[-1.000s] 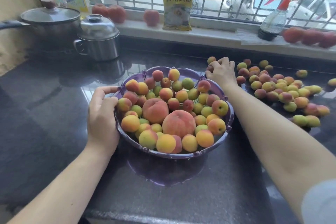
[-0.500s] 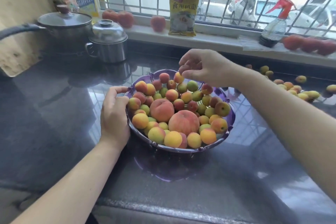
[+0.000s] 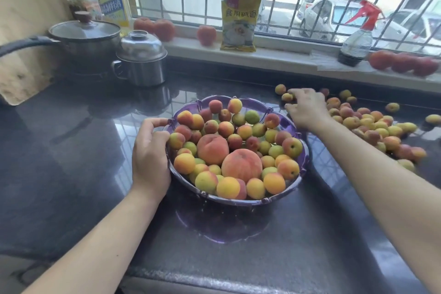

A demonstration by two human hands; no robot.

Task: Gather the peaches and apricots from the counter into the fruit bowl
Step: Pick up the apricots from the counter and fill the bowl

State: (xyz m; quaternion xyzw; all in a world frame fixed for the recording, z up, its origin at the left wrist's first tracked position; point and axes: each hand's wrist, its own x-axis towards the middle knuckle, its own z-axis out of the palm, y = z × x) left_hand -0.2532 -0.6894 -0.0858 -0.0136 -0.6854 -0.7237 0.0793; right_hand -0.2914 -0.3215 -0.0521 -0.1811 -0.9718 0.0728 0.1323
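**Right hand back at the loose fruit after a drop into the bowl**

The right hand's fingers (image 3: 294, 93) were spread and reaching, holding nothing yet, their tips just touching a small apricot (image 3: 287, 97) near the back edge of the desk (image 3: 71, 162). Half a second earlier that right hand (image 3: 307, 110) had hovered over the bowl's far rim with fingers pinched together; it had since swung away to the right, so one more load had evidently gone in. The left hand (image 3: 150, 150) had stayed put, fingers curled over the left rim of the purple fruit bowl (image 3: 281, 198), steadying it.

The bowl sat at the desk's middle, heaped with apricots and two large peaches (image 3: 241, 166). A broad scatter of loose apricots (image 3: 372, 124) still lay toward the right edge, so the gathering looked perhaps half done. With the heap near rim height, later additions might roll off.
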